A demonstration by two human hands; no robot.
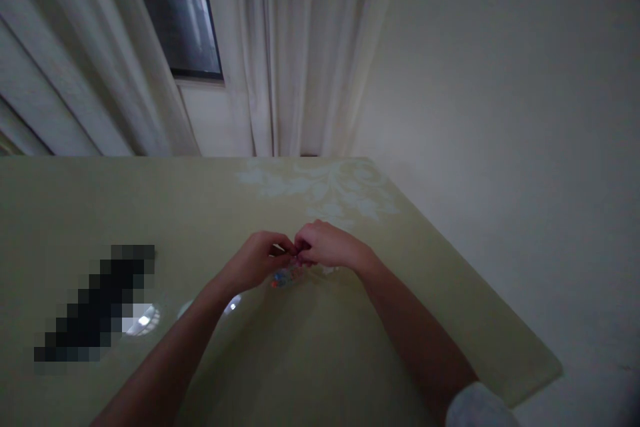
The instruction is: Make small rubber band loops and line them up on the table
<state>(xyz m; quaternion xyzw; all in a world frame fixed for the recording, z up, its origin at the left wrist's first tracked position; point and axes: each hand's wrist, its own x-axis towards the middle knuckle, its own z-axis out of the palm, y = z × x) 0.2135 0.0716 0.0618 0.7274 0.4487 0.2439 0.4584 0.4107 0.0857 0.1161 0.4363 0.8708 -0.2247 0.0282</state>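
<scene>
My left hand (260, 261) and my right hand (327, 245) meet fingertip to fingertip just above the glossy yellow-green table (425, 260). Both have their fingers curled in a pinch around something small that I cannot make out. Directly beneath them on the tabletop lies a little heap of small colourful pieces (284, 277), red and blue among them, partly hidden by my fingers. The light is dim and the details are soft.
A blurred-out dark patch (95, 310) lies on the table's left. Lamp reflections (143, 319) shine beside it. A pale floral pattern (325, 190) marks the far right corner. White curtains (280, 47) and a dark window (175, 7) stand behind; a bare wall is on the right.
</scene>
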